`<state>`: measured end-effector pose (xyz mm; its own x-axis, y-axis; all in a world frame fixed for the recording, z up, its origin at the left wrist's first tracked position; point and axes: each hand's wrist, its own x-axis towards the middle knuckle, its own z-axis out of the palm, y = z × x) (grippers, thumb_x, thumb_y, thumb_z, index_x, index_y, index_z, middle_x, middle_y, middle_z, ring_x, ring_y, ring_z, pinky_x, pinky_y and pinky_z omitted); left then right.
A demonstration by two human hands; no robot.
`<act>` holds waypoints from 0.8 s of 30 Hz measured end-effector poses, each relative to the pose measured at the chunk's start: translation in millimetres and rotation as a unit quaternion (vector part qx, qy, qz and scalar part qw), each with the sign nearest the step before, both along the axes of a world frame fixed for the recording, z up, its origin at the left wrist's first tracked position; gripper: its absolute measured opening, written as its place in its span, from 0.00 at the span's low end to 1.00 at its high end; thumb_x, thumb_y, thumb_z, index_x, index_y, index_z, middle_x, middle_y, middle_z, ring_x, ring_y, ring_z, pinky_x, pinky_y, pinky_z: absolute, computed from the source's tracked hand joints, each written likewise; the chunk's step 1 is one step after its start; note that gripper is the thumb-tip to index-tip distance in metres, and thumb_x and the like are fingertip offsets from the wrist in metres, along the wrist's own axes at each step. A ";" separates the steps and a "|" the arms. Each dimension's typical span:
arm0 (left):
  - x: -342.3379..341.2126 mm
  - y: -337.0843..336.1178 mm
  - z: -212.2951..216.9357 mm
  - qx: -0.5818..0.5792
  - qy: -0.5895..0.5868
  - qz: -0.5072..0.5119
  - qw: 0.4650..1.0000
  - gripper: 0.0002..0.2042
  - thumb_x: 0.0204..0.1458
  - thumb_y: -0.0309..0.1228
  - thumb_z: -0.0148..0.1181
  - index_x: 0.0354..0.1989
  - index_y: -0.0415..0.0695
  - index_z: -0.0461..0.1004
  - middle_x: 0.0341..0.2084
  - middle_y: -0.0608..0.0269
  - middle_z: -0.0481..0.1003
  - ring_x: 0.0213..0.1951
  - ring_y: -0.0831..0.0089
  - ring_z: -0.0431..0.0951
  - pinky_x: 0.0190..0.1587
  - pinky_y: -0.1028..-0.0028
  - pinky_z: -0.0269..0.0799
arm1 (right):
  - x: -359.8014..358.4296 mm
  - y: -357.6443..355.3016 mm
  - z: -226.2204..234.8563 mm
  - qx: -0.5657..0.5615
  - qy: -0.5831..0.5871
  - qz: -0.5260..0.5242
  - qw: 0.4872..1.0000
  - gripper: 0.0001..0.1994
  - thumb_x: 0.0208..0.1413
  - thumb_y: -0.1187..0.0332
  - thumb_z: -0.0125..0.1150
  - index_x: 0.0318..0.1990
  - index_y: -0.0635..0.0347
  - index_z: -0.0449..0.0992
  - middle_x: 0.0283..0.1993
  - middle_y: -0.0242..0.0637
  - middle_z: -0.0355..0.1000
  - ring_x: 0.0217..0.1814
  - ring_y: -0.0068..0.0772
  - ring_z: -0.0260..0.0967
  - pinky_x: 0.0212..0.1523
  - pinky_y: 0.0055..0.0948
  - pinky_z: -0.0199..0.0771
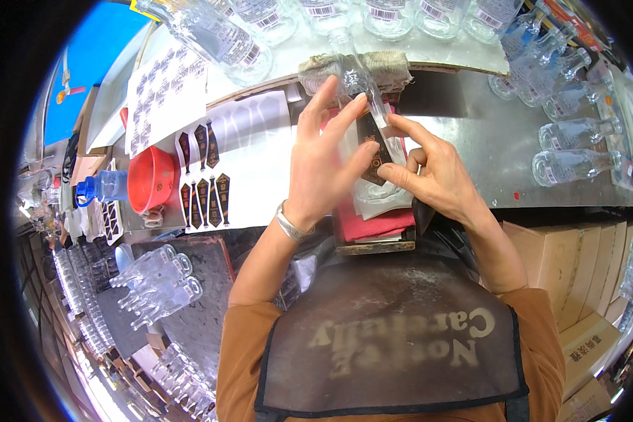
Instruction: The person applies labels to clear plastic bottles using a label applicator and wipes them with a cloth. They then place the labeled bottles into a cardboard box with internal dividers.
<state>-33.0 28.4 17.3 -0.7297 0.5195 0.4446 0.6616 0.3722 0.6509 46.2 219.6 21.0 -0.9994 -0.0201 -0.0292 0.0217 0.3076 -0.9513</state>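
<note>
A single head-worn fisheye view looks steeply down from close above the surface (pixel 471 133), which fills the upper frame. The wearer's chest and forearms enter from the lower edge, and straight edges bend toward the dark rim.

Bottle (pixel 364 105) betw. hands, bowl (pixel 152 179) left

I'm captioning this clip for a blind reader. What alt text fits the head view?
Two bare hands, left hand and right hand, press a dark label onto a clear glass bottle lying on a red cloth. A sheet of matching labels and a red bowl lie to the left.
</note>
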 end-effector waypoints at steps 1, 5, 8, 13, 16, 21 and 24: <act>0.2 0.0 0.0 0.000 -0.002 0.000 1.000 0.28 0.46 0.29 0.69 0.60 0.47 0.74 0.67 0.42 0.59 0.65 0.49 0.64 0.62 0.59 0.67 | 0.2 -0.3 -0.5 -0.004 0.005 -0.002 1.000 0.35 0.53 0.64 0.71 0.66 0.68 0.64 0.55 0.41 0.73 0.23 0.11 0.60 0.27 0.19 0.64; -0.9 0.8 0.0 0.000 0.002 0.002 1.000 0.29 0.46 0.28 0.69 0.61 0.46 0.73 0.67 0.42 0.59 0.64 0.49 0.65 0.61 0.60 0.67 | -0.3 -0.6 0.3 0.004 0.001 -0.005 1.000 0.35 0.53 0.64 0.71 0.66 0.67 0.64 0.54 0.40 0.74 0.22 0.11 0.59 0.26 0.19 0.64; -2.1 1.4 0.0 0.000 0.010 0.000 1.000 0.29 0.46 0.28 0.69 0.61 0.46 0.73 0.67 0.43 0.59 0.64 0.50 0.65 0.60 0.60 0.68 | -1.0 -1.2 1.9 0.008 -0.004 -0.008 1.000 0.34 0.53 0.64 0.70 0.66 0.67 0.64 0.54 0.40 0.74 0.22 0.11 0.59 0.26 0.19 0.64; -2.8 2.8 1.2 0.000 0.007 0.002 1.000 0.28 0.46 0.27 0.69 0.60 0.46 0.74 0.66 0.43 0.60 0.64 0.50 0.65 0.60 0.61 0.68 | -1.5 -1.4 0.2 0.009 -0.007 -0.014 1.000 0.33 0.54 0.65 0.70 0.66 0.67 0.65 0.54 0.40 0.74 0.21 0.11 0.59 0.25 0.19 0.63; -3.6 2.3 0.5 -0.006 0.022 -0.003 1.000 0.29 0.46 0.27 0.69 0.61 0.45 0.73 0.66 0.43 0.60 0.64 0.50 0.65 0.60 0.60 0.69 | -1.1 -1.6 -0.1 0.007 -0.006 -0.013 1.000 0.33 0.54 0.65 0.69 0.66 0.67 0.65 0.54 0.40 0.74 0.21 0.11 0.58 0.25 0.19 0.63; -1.6 2.7 1.7 0.004 0.006 0.007 1.000 0.32 0.46 0.28 0.69 0.64 0.44 0.69 0.66 0.45 0.60 0.64 0.50 0.66 0.61 0.60 0.68 | -0.9 -0.9 -1.0 -0.004 -0.008 -0.009 1.000 0.33 0.55 0.65 0.69 0.66 0.67 0.65 0.54 0.39 0.74 0.21 0.10 0.57 0.25 0.19 0.62; -2.0 2.7 2.1 -0.002 0.006 0.009 1.000 0.32 0.47 0.28 0.69 0.64 0.44 0.69 0.66 0.47 0.61 0.64 0.50 0.66 0.62 0.60 0.67 | -1.2 1.7 0.3 -0.012 -0.027 -0.002 1.000 0.33 0.56 0.64 0.69 0.66 0.67 0.64 0.56 0.39 0.73 0.22 0.10 0.58 0.25 0.18 0.62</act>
<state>-35.0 31.0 19.3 -0.7335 0.5081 0.4515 0.6624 0.3858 0.6422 45.0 221.3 21.4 -0.9964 -0.0169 -0.0837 0.0755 0.2836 -0.9560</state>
